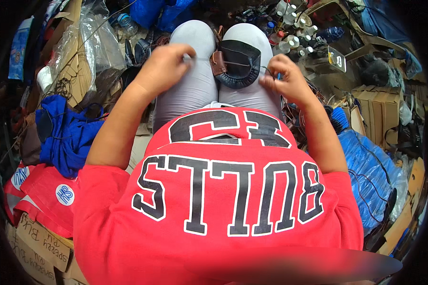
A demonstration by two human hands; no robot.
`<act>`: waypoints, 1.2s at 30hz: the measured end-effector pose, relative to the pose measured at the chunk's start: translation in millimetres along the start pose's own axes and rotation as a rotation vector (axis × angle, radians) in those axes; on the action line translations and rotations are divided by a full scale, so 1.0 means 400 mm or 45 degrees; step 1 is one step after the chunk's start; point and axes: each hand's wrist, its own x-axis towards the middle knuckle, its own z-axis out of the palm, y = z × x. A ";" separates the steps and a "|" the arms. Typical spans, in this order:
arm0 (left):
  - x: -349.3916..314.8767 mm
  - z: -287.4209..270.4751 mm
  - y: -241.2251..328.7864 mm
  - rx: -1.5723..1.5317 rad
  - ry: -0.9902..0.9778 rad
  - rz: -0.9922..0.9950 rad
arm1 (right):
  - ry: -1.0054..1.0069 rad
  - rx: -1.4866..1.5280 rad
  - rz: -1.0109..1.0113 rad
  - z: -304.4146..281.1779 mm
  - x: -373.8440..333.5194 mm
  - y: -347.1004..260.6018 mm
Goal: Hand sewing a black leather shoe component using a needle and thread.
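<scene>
Between my knees sits a black leather shoe upper (241, 71) with a gathered, puckered toe edge. A brown leather piece (218, 63) lies against its left side. My left hand (172, 66) is closed in a pinch left of the shoe upper, with a thin thread (202, 59) running from its fingers toward the brown piece. My right hand (286, 80) is pinched just right of the upper, on a dark strand (269, 72). A small bit of blue shows at its fingers. Both hands are slightly blurred and apart from the leather.
Several capped bottles (292, 40) stand at the far right. Cardboard (378, 111) and a blue plastic-wrapped bundle (366, 166) lie to my right. On my left are blue cloth (66, 135), a red bag (45, 192), clear plastic (100, 45) and cardboard boxes (43, 242).
</scene>
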 end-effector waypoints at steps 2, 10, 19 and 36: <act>0.028 -0.003 0.004 -0.228 0.320 -0.054 | 0.498 0.372 0.232 0.028 0.009 0.093; 0.101 0.058 0.129 -2.194 0.058 0.071 | 0.032 2.552 0.139 0.009 0.048 0.002; 0.078 -0.055 -0.075 -1.154 -0.133 -0.267 | 0.218 1.754 0.619 -0.083 -0.121 0.139; 0.212 0.134 0.141 -0.322 -0.227 0.353 | -0.512 -0.008 0.308 -0.082 0.082 -0.097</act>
